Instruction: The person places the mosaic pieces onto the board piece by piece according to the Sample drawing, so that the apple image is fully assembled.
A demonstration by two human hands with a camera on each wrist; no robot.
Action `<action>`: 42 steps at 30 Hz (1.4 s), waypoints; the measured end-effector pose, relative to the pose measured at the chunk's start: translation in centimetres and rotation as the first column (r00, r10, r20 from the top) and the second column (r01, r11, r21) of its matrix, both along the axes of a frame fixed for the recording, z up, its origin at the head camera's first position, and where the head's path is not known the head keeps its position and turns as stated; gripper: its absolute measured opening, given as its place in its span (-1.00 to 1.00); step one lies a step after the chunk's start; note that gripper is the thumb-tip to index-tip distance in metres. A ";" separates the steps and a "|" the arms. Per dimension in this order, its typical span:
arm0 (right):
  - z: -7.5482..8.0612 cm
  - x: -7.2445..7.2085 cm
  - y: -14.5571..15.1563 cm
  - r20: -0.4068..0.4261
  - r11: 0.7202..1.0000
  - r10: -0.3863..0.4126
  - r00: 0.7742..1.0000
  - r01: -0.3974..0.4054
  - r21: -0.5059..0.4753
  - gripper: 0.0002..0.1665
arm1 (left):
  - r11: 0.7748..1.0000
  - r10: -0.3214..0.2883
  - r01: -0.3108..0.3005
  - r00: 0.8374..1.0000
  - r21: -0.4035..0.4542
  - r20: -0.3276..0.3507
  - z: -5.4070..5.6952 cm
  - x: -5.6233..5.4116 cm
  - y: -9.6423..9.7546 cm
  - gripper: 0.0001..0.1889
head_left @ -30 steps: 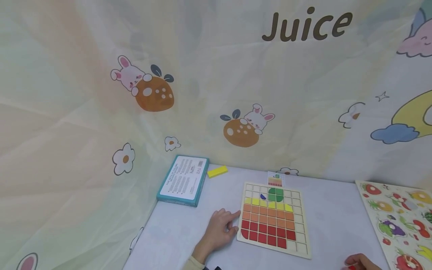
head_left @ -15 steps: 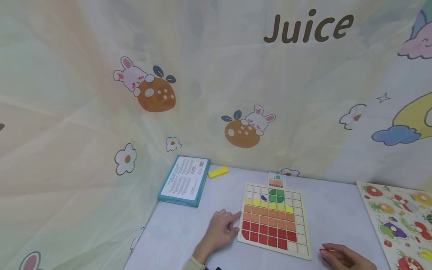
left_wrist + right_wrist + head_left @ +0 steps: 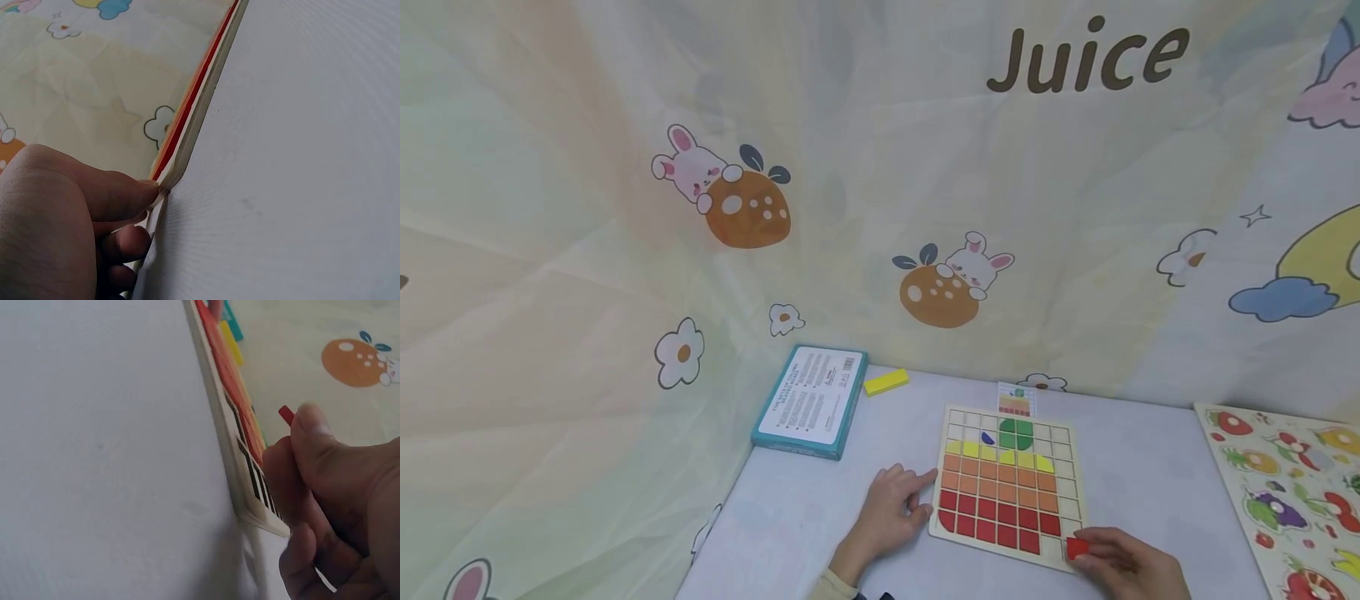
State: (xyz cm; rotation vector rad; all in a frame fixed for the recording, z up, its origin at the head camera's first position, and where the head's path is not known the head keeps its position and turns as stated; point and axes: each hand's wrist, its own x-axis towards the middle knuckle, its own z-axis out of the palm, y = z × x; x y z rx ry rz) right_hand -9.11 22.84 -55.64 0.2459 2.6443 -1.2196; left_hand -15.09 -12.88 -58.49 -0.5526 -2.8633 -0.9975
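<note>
A wooden grid board (image 3: 1066, 492) lies on the table with rows of red, orange and yellow tiles and a green rounded shape near its top. My left hand (image 3: 883, 512) is at the board's left side, its straight index finger touching the edge. In the left wrist view the thumb (image 3: 122, 195) rests against the board's edge, with other fingers bent below. Between thumb and fingers, my right hand (image 3: 1131, 567) pinches a red square tile (image 3: 1077, 547) over the board's lower right corner. The right wrist view shows this red tile (image 3: 285, 414) raised above the board.
A small pattern card (image 3: 1017, 399) lies behind the board. At the back left are a teal-edged box (image 3: 808, 400) and a yellow block (image 3: 886, 382). A fruit puzzle board (image 3: 1281, 500) lies on the right. A printed cloth wall stands behind the table.
My right hand has come in from the lower right, moving left with the red tile to the board's lower right corner. The left hand stays where it was.
</note>
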 end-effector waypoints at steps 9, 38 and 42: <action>-0.1 -0.5 -0.7 -0.070 0.983 0.135 0.988 -0.125 0.136 -0.61 | 1.000 -0.001 0.001 1.000 -0.005 -0.004 0.0 0.0 0.0 -0.49; -0.3 -0.9 -2.3 -0.150 0.980 0.093 0.984 -0.063 0.190 -0.58 | 1.000 0.000 0.000 1.000 -0.014 0.004 0.3 0.0 0.0 -0.49; -0.3 -0.8 -1.9 -0.159 0.988 0.062 0.985 -0.038 0.148 -0.62 | 1.000 -0.003 0.003 1.000 -0.016 -0.002 0.3 0.0 0.0 -0.49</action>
